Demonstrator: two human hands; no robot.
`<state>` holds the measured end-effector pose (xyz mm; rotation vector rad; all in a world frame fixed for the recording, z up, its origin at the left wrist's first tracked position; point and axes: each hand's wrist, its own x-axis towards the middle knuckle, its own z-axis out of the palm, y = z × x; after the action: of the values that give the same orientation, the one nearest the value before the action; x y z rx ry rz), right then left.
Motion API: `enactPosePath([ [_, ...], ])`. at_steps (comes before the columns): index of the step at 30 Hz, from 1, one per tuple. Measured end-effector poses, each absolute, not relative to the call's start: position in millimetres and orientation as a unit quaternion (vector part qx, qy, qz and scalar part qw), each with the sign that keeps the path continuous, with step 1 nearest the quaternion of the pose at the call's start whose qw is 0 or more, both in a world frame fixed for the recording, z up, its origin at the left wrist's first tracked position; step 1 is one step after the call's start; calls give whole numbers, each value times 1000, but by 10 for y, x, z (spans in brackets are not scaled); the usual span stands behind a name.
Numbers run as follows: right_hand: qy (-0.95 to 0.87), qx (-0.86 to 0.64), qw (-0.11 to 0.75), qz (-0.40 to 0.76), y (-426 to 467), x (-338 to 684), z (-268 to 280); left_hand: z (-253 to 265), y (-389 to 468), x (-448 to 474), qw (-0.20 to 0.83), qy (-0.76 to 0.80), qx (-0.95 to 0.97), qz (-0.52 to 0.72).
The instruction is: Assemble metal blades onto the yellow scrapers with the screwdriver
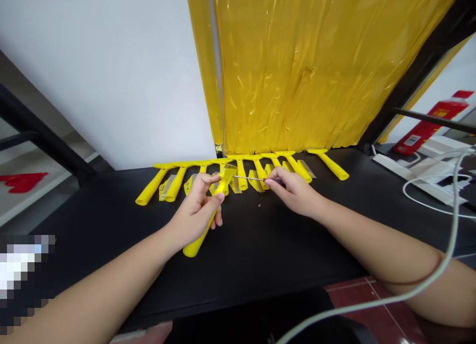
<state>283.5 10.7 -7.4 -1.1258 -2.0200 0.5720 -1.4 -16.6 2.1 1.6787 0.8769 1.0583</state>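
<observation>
My left hand (203, 202) is closed around a yellow scraper (201, 237), its handle slanting down toward me and its head up. In my right hand (293, 188) is a screwdriver (249, 178), pinched by its dark handle. The thin metal shaft points left, with its tip at the scraper's head; whether it sits in a screw is too small to tell. A tiny screw-like piece (259, 205) lies on the black table below the shaft. Behind my hands, several similar yellow handles (151, 187) lie in a row, with metal blades and small yellow plates (189, 184) among them.
The black table (130, 255) meets a white panel (122, 76) and a yellow plastic curtain (297, 76) at the back. A red bottle (427, 126) and white cables stand at the right. A pale cable (390, 299) crosses in front of my right forearm.
</observation>
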Motion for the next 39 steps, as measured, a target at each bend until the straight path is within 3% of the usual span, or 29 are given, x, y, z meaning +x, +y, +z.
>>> enactPosePath([
  [9, -802, -394, 368, 256, 73, 2852, -118, 44, -163, -9, 480, 351, 671, 443],
  [16, -778, -463, 354, 236, 131, 2854, -110, 46, -196, 6, 483, 359, 673, 430],
  [20, -796, -405, 358, 271, 99, 2859, -132, 52, -195, 7, 484, 360, 669, 434],
  [28, -794, -445, 352, 218, 103, 2843, -94, 44, -152, -5, 496, 344, 660, 448],
  [35, -807, -395, 355, 259, 82, 2869, -109, 72, -181, 12, 512, 342, 647, 450],
  [39, -802, -419, 369, 211, 83, 2845, -100, 81, -179, 12, 509, 337, 647, 456],
])
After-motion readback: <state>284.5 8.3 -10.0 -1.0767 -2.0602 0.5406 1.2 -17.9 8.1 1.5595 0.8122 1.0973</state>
